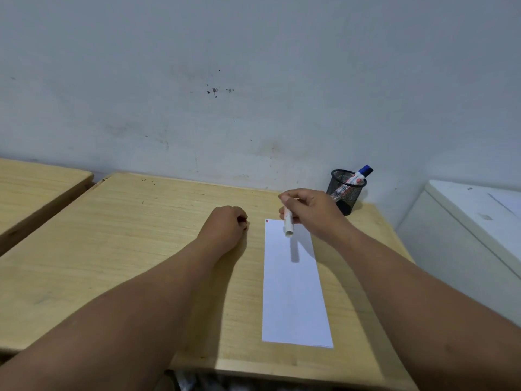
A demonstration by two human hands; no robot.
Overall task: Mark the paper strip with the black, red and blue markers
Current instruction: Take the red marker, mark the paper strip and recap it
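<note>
Right hand (313,213): pinching a white marker (288,224) above paper strip (294,289). Left hand (225,230): fisted on table (127,235), contents indiscernible. Mesh cup (346,191) behind.

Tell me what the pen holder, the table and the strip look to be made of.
Pen holder: black metal mesh, probably; the markers inside show through its open weave.
Table: pale wood or wood-look laminate, matt, with visible grain lines.
Paper strip: thin white paper, matt, lying flat, with small colour marks at its far left corner.

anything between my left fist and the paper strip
Nothing: in the head view only bare wooden table separates the left hand from the paper strip.
</note>
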